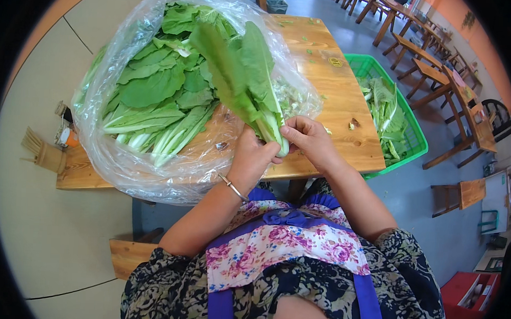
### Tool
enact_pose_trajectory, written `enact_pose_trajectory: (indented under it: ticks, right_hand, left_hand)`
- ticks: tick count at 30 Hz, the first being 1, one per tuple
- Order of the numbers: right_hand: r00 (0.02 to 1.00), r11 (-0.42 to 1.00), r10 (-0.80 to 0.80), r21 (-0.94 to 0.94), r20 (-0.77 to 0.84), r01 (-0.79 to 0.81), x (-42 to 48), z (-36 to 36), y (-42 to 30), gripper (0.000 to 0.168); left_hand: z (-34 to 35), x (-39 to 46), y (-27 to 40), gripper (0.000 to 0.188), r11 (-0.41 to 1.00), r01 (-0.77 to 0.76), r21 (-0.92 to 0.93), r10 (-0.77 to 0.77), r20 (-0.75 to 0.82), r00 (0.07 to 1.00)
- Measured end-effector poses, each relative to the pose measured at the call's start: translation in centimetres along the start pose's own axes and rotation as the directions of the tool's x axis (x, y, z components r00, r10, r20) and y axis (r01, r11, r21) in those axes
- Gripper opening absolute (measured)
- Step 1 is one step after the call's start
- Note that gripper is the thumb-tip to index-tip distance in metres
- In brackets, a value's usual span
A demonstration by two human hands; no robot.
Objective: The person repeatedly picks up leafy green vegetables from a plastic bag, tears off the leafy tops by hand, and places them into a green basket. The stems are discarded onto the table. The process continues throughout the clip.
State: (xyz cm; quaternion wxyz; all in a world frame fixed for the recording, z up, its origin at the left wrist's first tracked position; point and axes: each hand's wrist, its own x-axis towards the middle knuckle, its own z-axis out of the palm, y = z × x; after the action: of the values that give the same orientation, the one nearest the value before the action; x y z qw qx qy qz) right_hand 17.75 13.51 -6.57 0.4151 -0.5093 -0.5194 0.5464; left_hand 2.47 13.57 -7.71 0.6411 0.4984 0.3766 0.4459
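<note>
A long-leafed head of leafy greens [259, 74] is held up over the near edge of the wooden table [354, 138], its pale stem end toward me. My left hand [256, 151] grips the stems from the left, with a metal bangle on the wrist. At the base, my right hand [310, 138] pinches the outer stem between thumb and fingers. To the left lies a large clear plastic bag [181, 186], opened wide, with a pile of similar greens [156, 82] in it. Part of the held leaves is blurred.
A green plastic basket [423, 145] with leafy greens stands off the table's right side. Chopsticks in a wooden holder [52, 159] and small jars are at the left by the wall. Leaf scraps dot the tabletop. Wooden benches [430, 73] and tables line the right.
</note>
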Motion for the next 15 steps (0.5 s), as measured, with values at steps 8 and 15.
enact_pose_trajectory:
  ticks: [8, 15]
  right_hand:
    - [0.945, 0.942, -0.223, 0.199, -0.238, 0.272, -0.2, 0.9, 0.7, 0.013]
    - [0.995, 0.632, 0.060, 0.775, -0.080, 0.024, -0.7, 0.2, 0.3, 0.028]
  left_hand:
    - [-1.6, 0.6, -0.3, 0.039, 0.871, 0.085, -0.483, -0.084, 0.024, 0.996]
    - [-3.7, 0.8, 0.0, 0.027, 0.719, 0.253, -0.647, -0.236, 0.114, 0.965]
